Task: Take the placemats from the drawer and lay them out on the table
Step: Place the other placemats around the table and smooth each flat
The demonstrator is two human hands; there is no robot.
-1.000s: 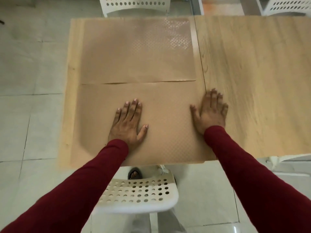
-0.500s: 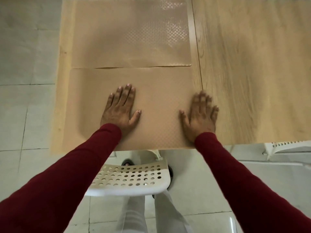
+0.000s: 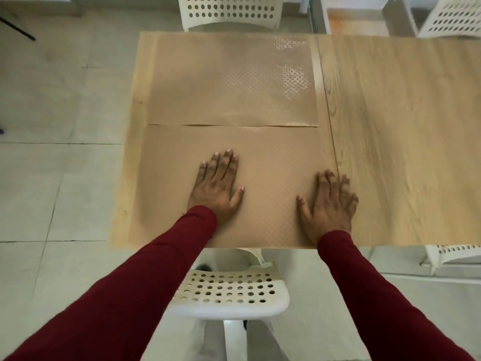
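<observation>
Two tan textured placemats lie flat on the left half of the wooden table (image 3: pixel 403 142). The far placemat (image 3: pixel 231 82) reaches toward the table's back edge. The near placemat (image 3: pixel 270 162) lies just in front of it, their long edges meeting. My left hand (image 3: pixel 217 188) rests palm down on the middle of the near placemat, fingers spread. My right hand (image 3: pixel 329 207) presses flat on that mat's right edge, its outer fingers over the seam onto the bare wood. Neither hand grips anything.
A white perforated chair (image 3: pixel 229 293) stands at the table's near edge below my arms. Another white chair (image 3: pixel 229 11) is at the far side, and more white chairs (image 3: pixel 453 16) stand at the right. Pale tiled floor surrounds the table.
Both hands stay flat on the near placemat; the right hand has slid slightly toward the mat's near right corner. The camera view has shifted back up, showing the far chair again.
</observation>
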